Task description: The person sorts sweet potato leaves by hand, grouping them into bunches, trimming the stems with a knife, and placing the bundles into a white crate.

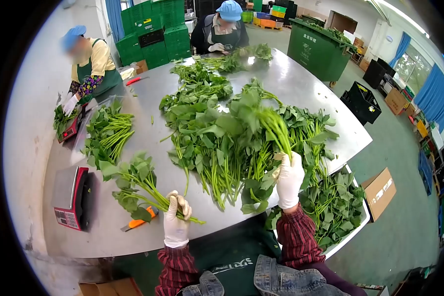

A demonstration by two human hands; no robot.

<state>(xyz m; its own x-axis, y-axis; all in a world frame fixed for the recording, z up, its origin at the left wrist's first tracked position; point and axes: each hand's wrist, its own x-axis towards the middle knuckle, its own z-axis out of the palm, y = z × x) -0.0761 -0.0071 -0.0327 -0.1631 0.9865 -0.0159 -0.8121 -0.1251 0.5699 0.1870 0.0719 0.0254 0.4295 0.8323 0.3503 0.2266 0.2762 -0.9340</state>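
Note:
My left hand (177,219), in a white glove, is closed around the stems of a small bunch of leafy greens (145,185), whose leaves point up and left. In my right hand (289,180), gloved too, is another bunch of leafy greens (274,129); its stems are gripped at the lower end and its leaves are blurred over the pile. A large pile of leafy greens (214,148) covers the middle of the metal table (330,103). An orange utility knife (142,220) lies just left of my left hand, partly beneath the leaves.
A red scale (71,197) stands at the left edge, near a bundle of greens (108,130). A white bin (362,217) of greens is at my right, beside a cardboard box (380,192). Two co-workers (96,64) (221,32) stand at the table's far sides. A red-handled knife (134,80) lies farther back.

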